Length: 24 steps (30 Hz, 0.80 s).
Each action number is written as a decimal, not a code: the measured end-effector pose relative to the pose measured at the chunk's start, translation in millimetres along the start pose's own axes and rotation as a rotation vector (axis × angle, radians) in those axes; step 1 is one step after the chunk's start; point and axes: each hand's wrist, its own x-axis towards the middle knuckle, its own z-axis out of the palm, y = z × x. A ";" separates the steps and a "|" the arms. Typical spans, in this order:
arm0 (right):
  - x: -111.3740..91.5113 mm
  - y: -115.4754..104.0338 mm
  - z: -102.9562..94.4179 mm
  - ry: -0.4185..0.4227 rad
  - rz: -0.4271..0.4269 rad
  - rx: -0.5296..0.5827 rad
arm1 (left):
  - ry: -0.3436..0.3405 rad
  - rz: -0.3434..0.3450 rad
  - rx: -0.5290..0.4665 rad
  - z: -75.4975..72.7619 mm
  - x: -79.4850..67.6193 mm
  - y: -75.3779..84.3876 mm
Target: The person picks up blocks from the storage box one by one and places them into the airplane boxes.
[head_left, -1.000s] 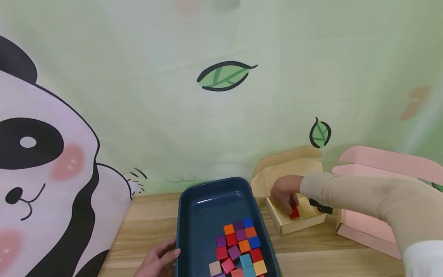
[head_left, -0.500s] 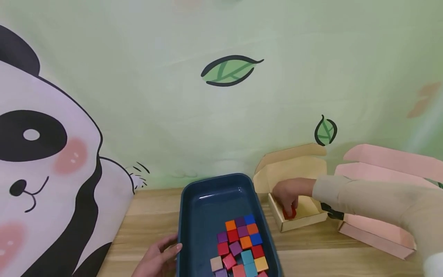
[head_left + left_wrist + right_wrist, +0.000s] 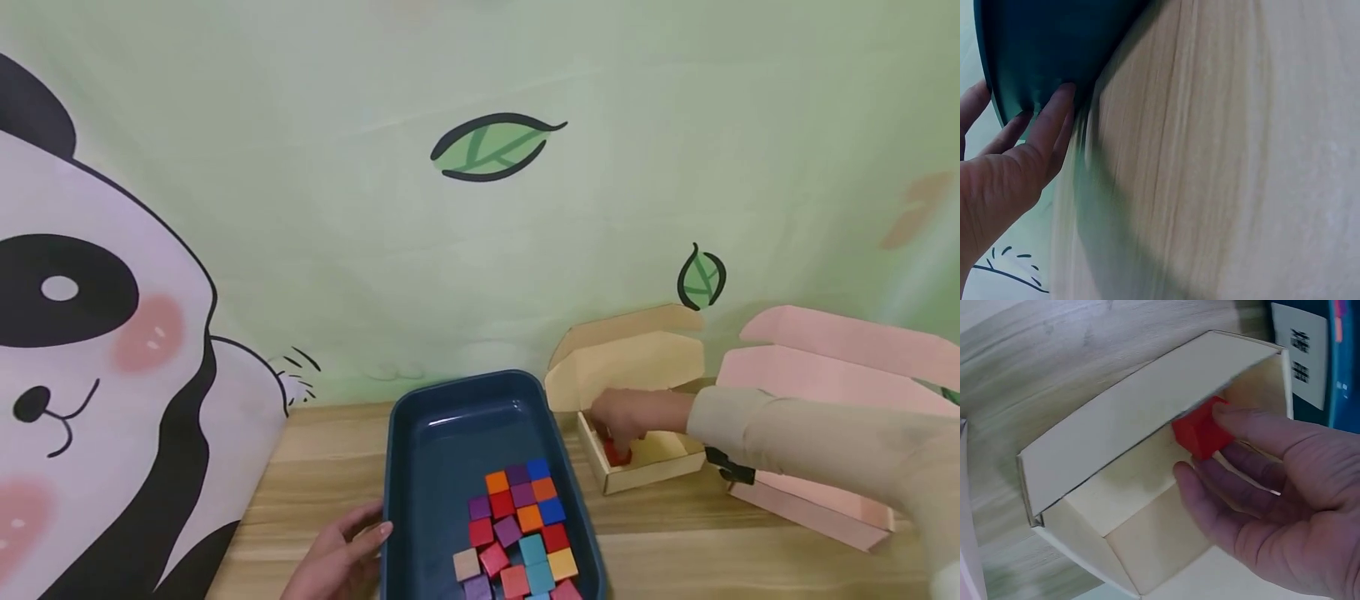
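Note:
My right hand [image 3: 626, 417] reaches into a small open cardboard box [image 3: 652, 477], pinching a red cube [image 3: 1202, 428] between thumb and fingers. In the right wrist view the cube is right beside the box wall near one corner. A dark blue tray [image 3: 431, 433] stands left of the box, with several cubes in red, purple, orange, blue, teal, yellow and beige gathered in its near right part. At the tray's left side, my left hand [image 3: 337, 550] holds the rim, thumb over the edge. The left wrist view shows its fingers [image 3: 1054, 119] against the tray's outer wall.
A larger pink box [image 3: 813, 508] with its lid raised stands on the right, partly behind the right sleeve [image 3: 817, 425]. Wood-grain table [image 3: 675, 550] lies underneath. Behind rises a green backdrop [image 3: 337, 208] with a panda and leaves.
Inside the cardboard box, my right hand has shifted left with the red cube, closer to the left wall. The left hand stays at the tray rim. The view has moved slightly.

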 end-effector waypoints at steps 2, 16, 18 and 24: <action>0.1 -0.3 0.1 -0.008 0.024 -0.028 | 0.002 0.011 -0.013 1.2 1.2 0.4; -3.5 -6.8 -13.2 -0.143 0.142 0.008 | 0.013 0.014 -0.075 7.3 -6.7 0.2; -7.6 -4.7 -11.2 -0.114 0.137 0.055 | 0.016 0.028 -0.076 8.3 -7.7 -0.5; -12.9 -5.0 -9.8 -0.012 0.064 0.114 | 0.028 0.034 -0.083 11.7 -8.2 -3.2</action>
